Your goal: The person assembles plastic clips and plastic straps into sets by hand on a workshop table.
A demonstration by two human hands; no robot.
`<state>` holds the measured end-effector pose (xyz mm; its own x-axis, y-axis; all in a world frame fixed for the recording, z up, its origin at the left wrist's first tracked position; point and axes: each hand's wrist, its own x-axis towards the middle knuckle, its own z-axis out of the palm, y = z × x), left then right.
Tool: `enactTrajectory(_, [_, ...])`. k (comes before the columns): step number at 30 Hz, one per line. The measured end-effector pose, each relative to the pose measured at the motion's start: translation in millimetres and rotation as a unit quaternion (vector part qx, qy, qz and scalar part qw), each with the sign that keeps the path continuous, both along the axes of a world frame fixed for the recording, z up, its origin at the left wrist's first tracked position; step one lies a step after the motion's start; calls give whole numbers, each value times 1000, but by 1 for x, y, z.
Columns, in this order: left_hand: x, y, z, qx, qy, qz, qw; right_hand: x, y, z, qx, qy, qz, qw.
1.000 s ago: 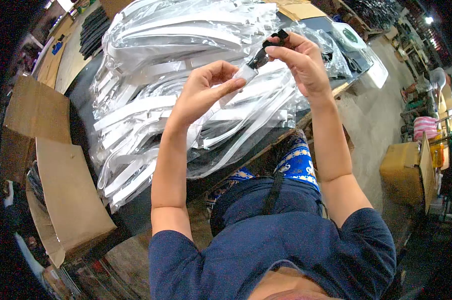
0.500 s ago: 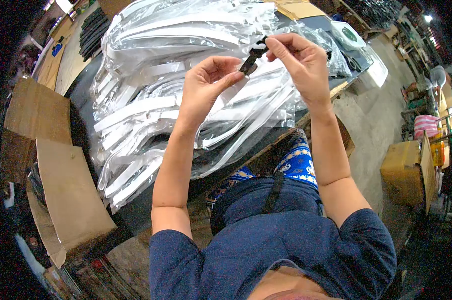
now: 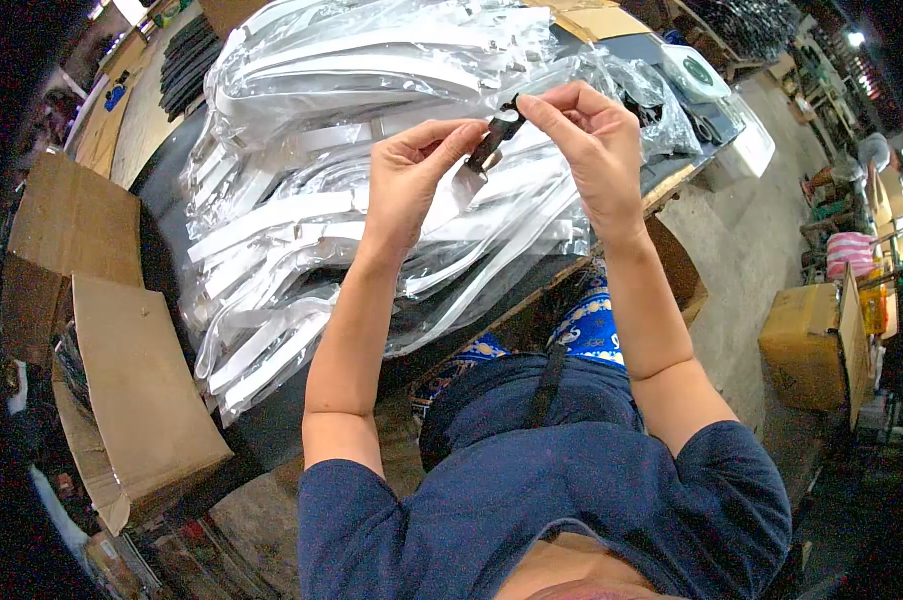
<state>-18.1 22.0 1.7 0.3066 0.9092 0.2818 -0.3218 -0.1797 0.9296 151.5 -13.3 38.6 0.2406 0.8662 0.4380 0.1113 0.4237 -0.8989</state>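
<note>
Both hands are raised over a heap of clear plastic bags [image 3: 301, 210] that hold white straps. My left hand [image 3: 416, 175] and my right hand [image 3: 586, 140] pinch a small black clip-like part [image 3: 493, 140] between their fingertips, the left from below, the right from above. A bit of clear or white material hangs under the part by the left thumb. What exactly the part is cannot be made out.
The bags lie on a dark table [image 3: 261, 420]. Cardboard sheets [image 3: 131, 390] lean at the left. A white roll [image 3: 696, 70] and more bags sit at the table's far right. A yellow-brown box [image 3: 811, 345] stands on the floor at right.
The hands have drawn closer together and slightly lower. The black part has gone from stretched out between the hands to pinched tightly by both sets of fingertips.
</note>
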Motion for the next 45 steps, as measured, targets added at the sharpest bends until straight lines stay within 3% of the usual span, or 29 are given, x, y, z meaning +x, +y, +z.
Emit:
enactTrajectory(8, [3, -5, 1, -14, -25, 2, 1000, 1, 3, -5, 77, -148, -17, 986])
enactTrajectory(11, [4, -6, 0, -6, -17, 10, 1000, -4, -3, 1, -20, -84, 41, 995])
enactTrajectory(14, [2, -3, 2, -23, -14, -4, 1000, 5, 0, -1, -45, -116, 81, 989])
enactTrajectory(18, [4, 0, 17, 15, -68, 13, 997, -11, -10, 13, 33, -69, 101, 992])
enactTrajectory(20, [0, 9, 25, 112, 12, 39, 993, -14, -7, 15, 77, -116, 73, 988])
enactTrajectory(22, [-8, 9, 37, 130, 73, 27, 988, -11, 2, 15, 79, -129, 33, 988])
enactTrajectory(24, [-19, 11, 52, 111, 101, -25, 988, -11, 3, 25, 76, -52, 56, 994])
enactTrajectory(26, [-39, 14, 53, 123, 173, -12, 977, -6, 5, 35, 78, -28, 48, 995])
enactTrajectory(27, [-52, 22, 44, 109, 233, -41, 965, 2, 6, 40, 58, -56, 60, 995])
enactTrajectory(30, [-92, 26, 24, 17, 363, -123, 923, 13, 16, 46, 84, 24, 91, 992])
enactTrajectory(32, [-109, 19, 35, 2, 489, -139, 861, 22, 30, 45, 90, 61, 91, 990])
enactTrajectory(38, [-154, 15, 67, -21, 528, -203, 825, 33, 83, 15, 8, 151, 188, 970])
enactTrajectory(39, [-157, 10, 73, -25, 482, -170, 859, 28, 89, 16, 0, 146, 196, 970])
enactTrajectory(44, [-178, 10, 152, 64, 442, -33, 894, -2, 83, 31, -10, 142, 221, 965])
enactTrajectory(45, [-175, 3, 169, 35, 402, 17, 915, -4, 84, 32, -21, 115, 227, 967])
